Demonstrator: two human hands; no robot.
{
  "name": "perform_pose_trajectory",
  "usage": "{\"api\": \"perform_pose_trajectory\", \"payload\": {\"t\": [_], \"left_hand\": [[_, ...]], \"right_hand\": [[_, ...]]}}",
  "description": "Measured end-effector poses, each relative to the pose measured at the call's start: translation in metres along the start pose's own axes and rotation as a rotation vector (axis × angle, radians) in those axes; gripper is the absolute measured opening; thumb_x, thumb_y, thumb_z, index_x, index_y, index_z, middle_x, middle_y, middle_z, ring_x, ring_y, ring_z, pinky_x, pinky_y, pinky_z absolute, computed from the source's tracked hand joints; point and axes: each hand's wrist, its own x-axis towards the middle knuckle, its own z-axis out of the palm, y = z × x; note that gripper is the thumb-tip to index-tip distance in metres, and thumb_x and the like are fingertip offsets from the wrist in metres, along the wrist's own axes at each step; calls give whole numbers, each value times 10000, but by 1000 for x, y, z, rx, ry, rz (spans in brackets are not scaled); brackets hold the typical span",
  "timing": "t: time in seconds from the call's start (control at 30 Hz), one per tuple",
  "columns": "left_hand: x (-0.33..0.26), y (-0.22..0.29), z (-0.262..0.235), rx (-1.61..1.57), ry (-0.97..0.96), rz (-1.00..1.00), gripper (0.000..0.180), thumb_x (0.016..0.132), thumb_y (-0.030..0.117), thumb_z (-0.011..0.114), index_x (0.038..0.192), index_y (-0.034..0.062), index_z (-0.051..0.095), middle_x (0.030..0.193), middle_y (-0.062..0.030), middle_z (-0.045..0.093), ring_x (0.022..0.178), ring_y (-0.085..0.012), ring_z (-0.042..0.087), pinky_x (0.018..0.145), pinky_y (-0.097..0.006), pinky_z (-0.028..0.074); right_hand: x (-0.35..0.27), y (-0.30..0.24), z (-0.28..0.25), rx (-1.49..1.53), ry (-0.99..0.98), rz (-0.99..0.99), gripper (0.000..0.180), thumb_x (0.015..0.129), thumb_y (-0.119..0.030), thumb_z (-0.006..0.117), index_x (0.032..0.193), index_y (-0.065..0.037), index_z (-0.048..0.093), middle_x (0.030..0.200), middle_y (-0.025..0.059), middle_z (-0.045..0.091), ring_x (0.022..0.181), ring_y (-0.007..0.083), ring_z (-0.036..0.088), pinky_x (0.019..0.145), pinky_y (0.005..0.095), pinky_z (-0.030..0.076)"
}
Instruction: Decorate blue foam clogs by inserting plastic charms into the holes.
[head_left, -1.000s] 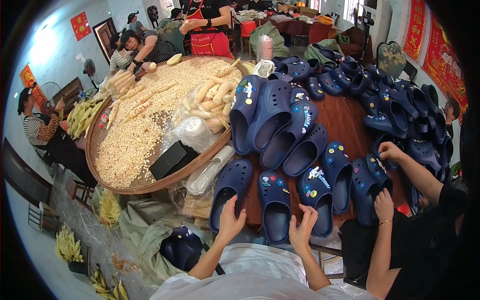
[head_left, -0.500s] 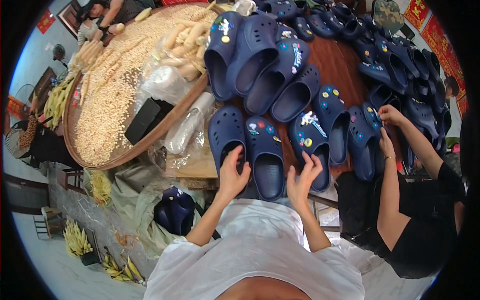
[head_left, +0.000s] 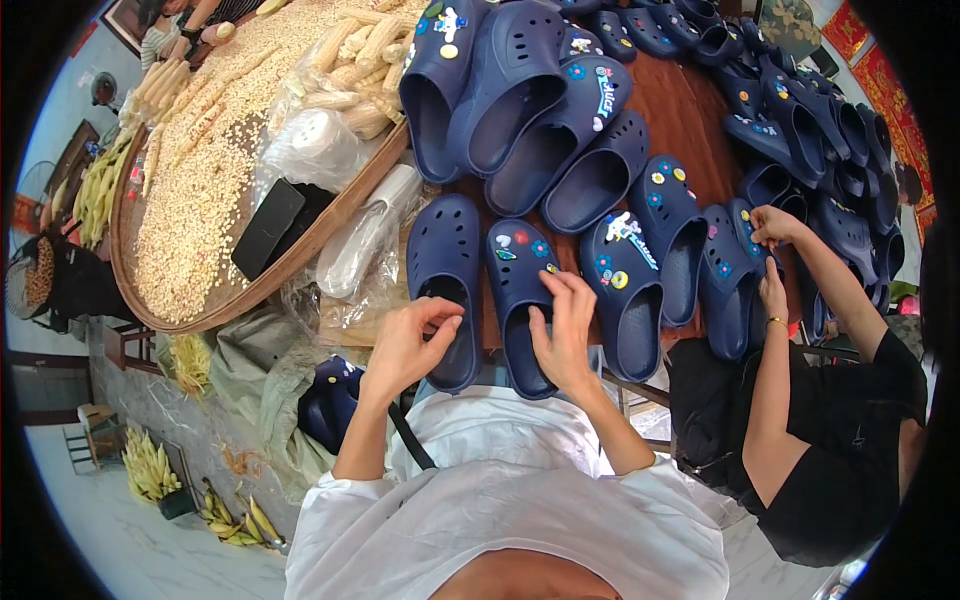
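Well, loosely half-curling left hand (head_left: 408, 347), seemingly empty, by plain clog (head_left: 443, 238) mid-frame; half-bending right hand (head_left: 566, 335) against charm-dotted clog (head_left: 514, 282), likely for steadying, not seeing clearly whether gripping.

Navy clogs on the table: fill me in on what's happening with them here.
The person's left hand is at the opening of a clog without charms, and the right hand is at the neighbouring clog with charms; how firmly either is held is unclear. To the right, a co-worker's hands are at another decorated clog. More clogs lie on the table, and a round tray of corn kernels sits left.
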Motion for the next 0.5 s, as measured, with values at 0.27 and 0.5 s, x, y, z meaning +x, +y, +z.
{"api": "perform_pose_trajectory", "payload": {"t": [0.27, 0.5], "left_hand": [[92, 14, -20, 195, 380, 275, 526, 862, 246, 729, 1303, 20, 552, 1209, -185, 638, 913, -244, 673, 751, -335, 528], [186, -6, 3, 357, 556, 304, 677, 847, 366, 710, 1263, -101, 449, 1101, -331, 570, 968, -487, 601, 822, -524, 494]], "right_hand": [[33, 3, -13, 205, -144, 130, 412, 858, -65, 509, 1268, -25, 518, 1249, 197, 493, 1198, 337, 471, 1022, 424, 348], [114, 16, 25, 202, 52, 50, 496, 855, -55, 566, 1319, 54, 428, 1238, 266, 462, 1178, 413, 479, 1032, 458, 387]]}}
